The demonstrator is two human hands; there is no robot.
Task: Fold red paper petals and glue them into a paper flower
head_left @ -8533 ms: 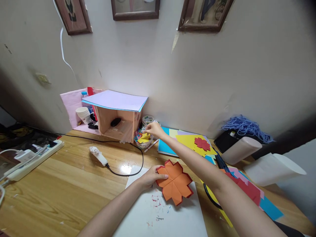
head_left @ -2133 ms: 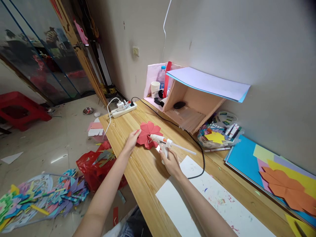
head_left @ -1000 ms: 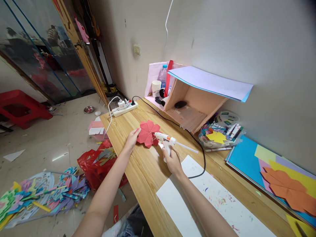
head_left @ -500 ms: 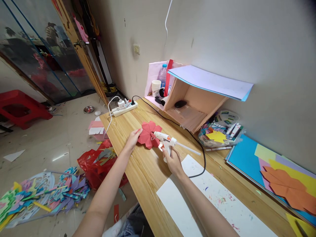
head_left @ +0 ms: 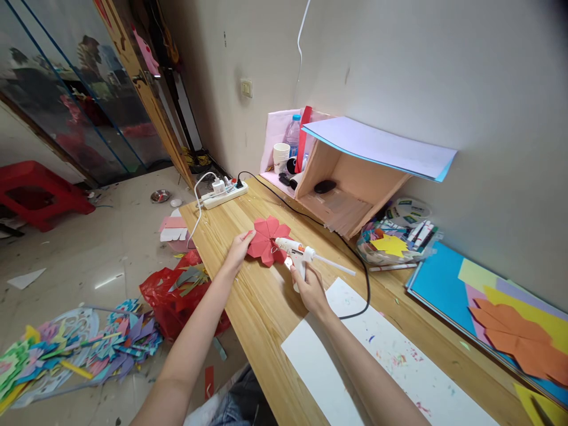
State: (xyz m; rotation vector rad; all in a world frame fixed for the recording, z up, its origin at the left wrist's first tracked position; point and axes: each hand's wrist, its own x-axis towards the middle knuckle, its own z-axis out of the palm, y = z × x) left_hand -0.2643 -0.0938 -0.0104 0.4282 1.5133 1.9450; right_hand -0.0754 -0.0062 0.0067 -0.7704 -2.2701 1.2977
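Note:
A red paper flower (head_left: 265,229) is held above the wooden table (head_left: 261,302), its left edge pinched in my left hand (head_left: 238,251). My right hand (head_left: 312,289) is closed around the handle of a white glue gun (head_left: 293,248). The gun's nozzle points left, at the middle of the flower; whether the tip touches the paper is too small to tell. A clear glue stick (head_left: 335,264) sticks out of the gun's back end.
A white sheet (head_left: 381,361) lies under my right forearm. Behind are a power strip (head_left: 225,195), a black cable (head_left: 306,217) and a cardboard box (head_left: 350,177). A basket of markers (head_left: 394,239) and coloured paper (head_left: 448,278) stand right. A red bag (head_left: 173,296) is on the floor.
The glue stick's free end has moved slightly left and up. The flower and the gun's nozzle have shifted a little; both hands keep their holds.

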